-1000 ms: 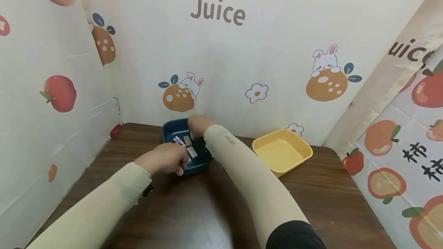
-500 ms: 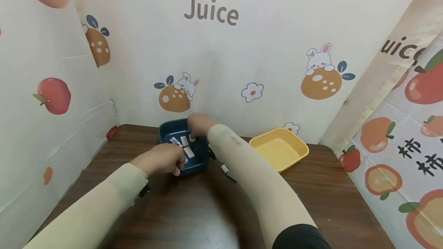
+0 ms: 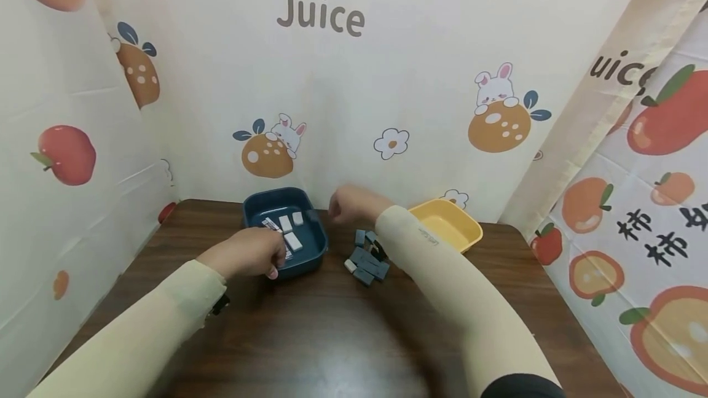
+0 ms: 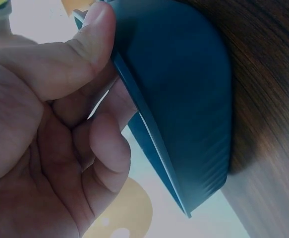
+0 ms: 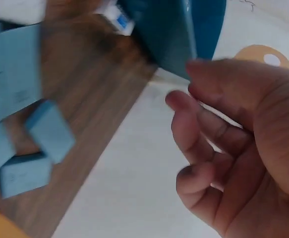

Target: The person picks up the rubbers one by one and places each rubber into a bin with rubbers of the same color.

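A dark blue plastic basin (image 3: 319, 250) stands at the back left of the table. Inside it lie several small white blocks that look like erasers (image 3: 293, 241) and a printed strip (image 3: 271, 225). My left hand (image 3: 246, 252) pinches the near left rim; in the left wrist view the thumb (image 4: 102, 29) lies over that rim. To the right of the basin is my right hand (image 3: 354, 204), fingers loosely bent and nothing visible between them. Just in front of it, a cluster of blue-grey blocks (image 3: 369, 261) lies on the table, one white-ended.
A yellow basin (image 3: 470, 232) stands at the back right, partly hidden by the right sleeve (image 3: 426, 250). A fruit-patterned cloth (image 3: 332, 91) hangs right behind the dark wooden table (image 3: 310, 330), with more at both sides.
My right hand has let go of a small white block inside the blue basin and moved out to the right, uncovering the blue-grey cluster. My left hand stays on the rim.
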Demonstrator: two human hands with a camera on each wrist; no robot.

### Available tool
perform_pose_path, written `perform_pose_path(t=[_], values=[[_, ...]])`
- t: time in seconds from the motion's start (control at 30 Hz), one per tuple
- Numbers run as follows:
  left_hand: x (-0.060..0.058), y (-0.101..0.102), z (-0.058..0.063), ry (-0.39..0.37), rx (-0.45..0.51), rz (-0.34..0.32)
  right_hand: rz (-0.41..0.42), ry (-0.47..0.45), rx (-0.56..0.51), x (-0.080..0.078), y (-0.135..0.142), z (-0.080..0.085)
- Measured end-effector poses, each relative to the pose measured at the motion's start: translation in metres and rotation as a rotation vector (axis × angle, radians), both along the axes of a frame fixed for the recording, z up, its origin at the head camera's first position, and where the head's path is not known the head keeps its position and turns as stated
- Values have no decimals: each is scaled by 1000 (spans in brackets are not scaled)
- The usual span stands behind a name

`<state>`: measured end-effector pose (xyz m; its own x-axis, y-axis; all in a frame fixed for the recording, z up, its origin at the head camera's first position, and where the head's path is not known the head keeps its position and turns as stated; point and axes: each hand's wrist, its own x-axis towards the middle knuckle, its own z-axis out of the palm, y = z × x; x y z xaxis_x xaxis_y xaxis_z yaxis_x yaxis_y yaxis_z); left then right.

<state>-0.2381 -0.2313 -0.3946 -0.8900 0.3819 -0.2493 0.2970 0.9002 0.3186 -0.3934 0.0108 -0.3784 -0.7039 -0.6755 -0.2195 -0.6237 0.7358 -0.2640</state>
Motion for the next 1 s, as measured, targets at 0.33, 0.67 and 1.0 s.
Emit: perform_pose_path(t=[0.33,0.67,1.0], values=[[-3,-1,0,-1,-15,-6,162,-111,204,4,21,-46],[-5,1,1,-7,-17,-15,161,-86,244,41,32,-38],[-4,2,1,-4,-18,-20,260,-32,185,34,33,-48]])
